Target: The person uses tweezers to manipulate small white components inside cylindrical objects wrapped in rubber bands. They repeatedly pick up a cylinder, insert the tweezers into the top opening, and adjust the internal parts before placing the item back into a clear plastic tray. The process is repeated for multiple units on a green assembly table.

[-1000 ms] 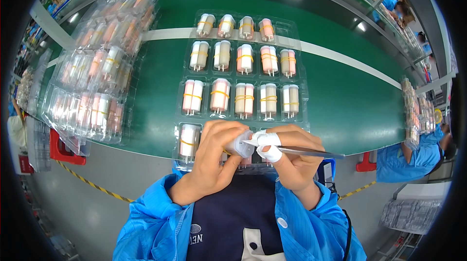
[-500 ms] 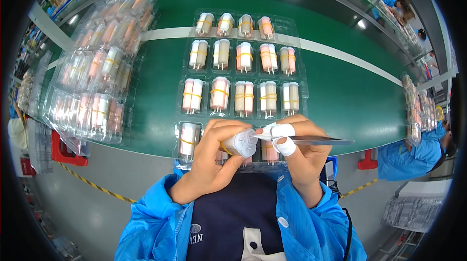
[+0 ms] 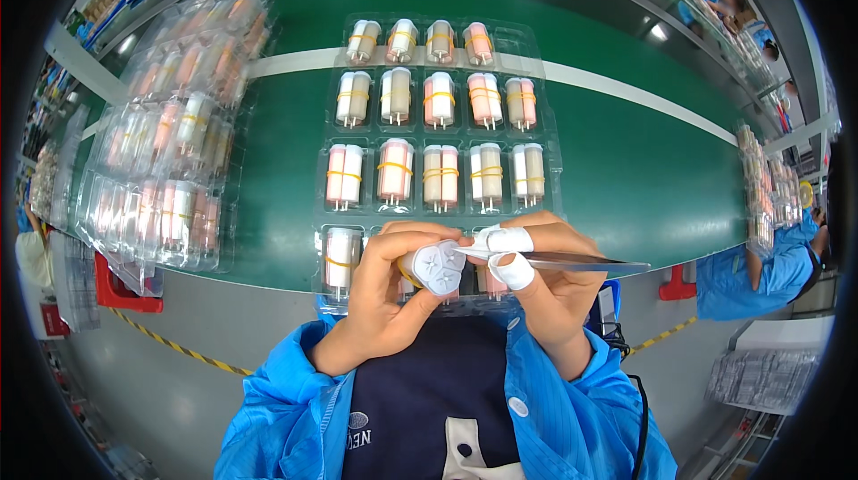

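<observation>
My left hand point(image 3: 380, 297) is wrapped round a bundle of cylinders point(image 3: 438, 267) tied with a yellow rubber band. Its pale grey lobed end, marked with star-shaped grooves, faces up and toward my right hand. My right hand point(image 3: 563, 279) pinches metal tweezers point(image 3: 585, 261); white tape covers thumb and finger. The tweezers' tips are at the edge of the bundle's end; whether they touch it I cannot tell. Beneath both hands lies a clear plastic tray point(image 3: 552, 154) with rows of similar banded bundles point(image 3: 441, 178), white, pink and beige, with metal pins. My hands partly hide its nearest row.
Stacked filled trays point(image 3: 161, 185) stand at the left of the green table point(image 3: 643, 176). More trays point(image 3: 758, 194) sit at its right end, near a co-worker in a blue sleeve point(image 3: 760, 283). Red stools point(image 3: 130, 283) stand on the floor beyond the near edge.
The bundle in my left hand has turned so its grooved end shows more fully. The tweezers' tips have shifted slightly left with it. The whole view has moved a little.
</observation>
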The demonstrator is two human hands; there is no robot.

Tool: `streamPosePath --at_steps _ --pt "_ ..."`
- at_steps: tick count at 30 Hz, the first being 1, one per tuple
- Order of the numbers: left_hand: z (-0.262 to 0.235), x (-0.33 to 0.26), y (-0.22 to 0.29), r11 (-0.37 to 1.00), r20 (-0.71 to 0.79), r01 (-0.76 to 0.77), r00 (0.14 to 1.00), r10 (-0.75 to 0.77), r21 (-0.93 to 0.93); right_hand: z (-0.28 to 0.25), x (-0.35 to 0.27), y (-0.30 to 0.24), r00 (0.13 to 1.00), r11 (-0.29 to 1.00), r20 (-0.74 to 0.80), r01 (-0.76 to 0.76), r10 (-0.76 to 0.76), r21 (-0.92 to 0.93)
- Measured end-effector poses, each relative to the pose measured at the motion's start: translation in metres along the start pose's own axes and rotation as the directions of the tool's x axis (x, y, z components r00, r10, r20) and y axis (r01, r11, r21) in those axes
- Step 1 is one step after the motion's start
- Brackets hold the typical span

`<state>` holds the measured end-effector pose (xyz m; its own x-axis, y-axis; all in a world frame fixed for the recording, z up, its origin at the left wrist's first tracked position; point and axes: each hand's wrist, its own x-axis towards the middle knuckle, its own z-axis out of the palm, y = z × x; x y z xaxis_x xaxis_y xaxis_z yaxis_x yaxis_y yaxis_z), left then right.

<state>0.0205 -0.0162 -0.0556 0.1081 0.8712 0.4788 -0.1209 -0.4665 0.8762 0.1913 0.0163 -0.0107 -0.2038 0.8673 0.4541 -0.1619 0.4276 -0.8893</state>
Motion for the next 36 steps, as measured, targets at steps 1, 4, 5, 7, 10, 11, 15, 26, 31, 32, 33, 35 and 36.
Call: streamPosePath --at_steps 1,4,5,7,10,11,15,26,31,32,33,35,36 --pt "-0.0007 -0.0001 -0.0006 1.000 0.010 -0.008 1.000 0.007 0.022 0.0013 -0.0018 -0.0012 0.999 0.999 -0.016 -0.037 0.037 0.023" --pt "-0.0018 -0.0003 -0.0019 0.998 0.017 -0.026 1.000 0.025 0.053 0.0012 -0.0033 -0.0011 0.996 0.996 -0.024 -0.081 0.082 0.044" --pt "-0.0026 0.0001 -0.0021 0.997 0.023 -0.032 0.999 0.031 0.073 0.0008 -0.0034 -0.0009 0.996 0.995 -0.021 -0.085 0.086 0.043" --pt "-0.0040 0.0006 -0.0025 0.993 0.036 -0.046 0.998 0.042 0.112 0.0003 -0.0012 -0.0004 0.999 0.999 -0.004 -0.046 0.047 0.019" --pt "-0.0046 -0.0012 -0.0047 0.993 0.022 -0.038 0.999 0.036 0.112 0.0009 -0.0006 -0.0003 0.999 0.999 0.010 -0.034 0.034 0.012" --pt "-0.0051 -0.0013 -0.0045 0.992 0.024 -0.044 0.999 0.042 0.120 0.0012 -0.0007 -0.0004 0.999 0.999 0.013 -0.038 0.037 0.014" --pt "-0.0020 -0.0029 -0.0040 0.997 -0.032 -0.033 0.999 0.035 0.066 -0.0005 0.0021 -0.0032 0.998 1.000 0.057 -0.021 0.020 0.009" --pt "-0.0072 -0.0015 -0.0037 0.983 0.045 -0.071 0.997 0.064 0.169 0.0004 0.0014 -0.0035 0.999 1.000 0.050 -0.016 0.016 -0.006" --pt "-0.0061 -0.0030 -0.0026 0.984 0.044 -0.052 0.998 0.045 0.171 -0.0007 0.0040 -0.0024 0.997 0.997 0.059 0.057 -0.053 -0.059" --pt "-0.0065 -0.0028 -0.0028 0.981 0.047 -0.058 0.998 0.050 0.183 -0.0006 0.0042 -0.0019 0.996 0.995 0.059 0.071 -0.067 -0.070" --pt "-0.0073 -0.0023 -0.0031 0.979 0.049 -0.063 0.997 0.055 0.195 -0.0004 0.0042 -0.0026 0.997 0.996 0.059 0.058 -0.054 -0.072" --pt "-0.0064 -0.0020 -0.0029 0.982 0.011 -0.048 0.999 0.047 0.184 0.0000 0.0041 -0.0043 0.998 0.997 0.060 0.034 -0.029 -0.075" --pt "-0.0038 -0.0030 -0.0025 0.986 -0.031 -0.028 0.999 0.033 0.161 -0.0001 0.0043 -0.0038 0.997 0.995 0.066 0.045 -0.040 -0.083"
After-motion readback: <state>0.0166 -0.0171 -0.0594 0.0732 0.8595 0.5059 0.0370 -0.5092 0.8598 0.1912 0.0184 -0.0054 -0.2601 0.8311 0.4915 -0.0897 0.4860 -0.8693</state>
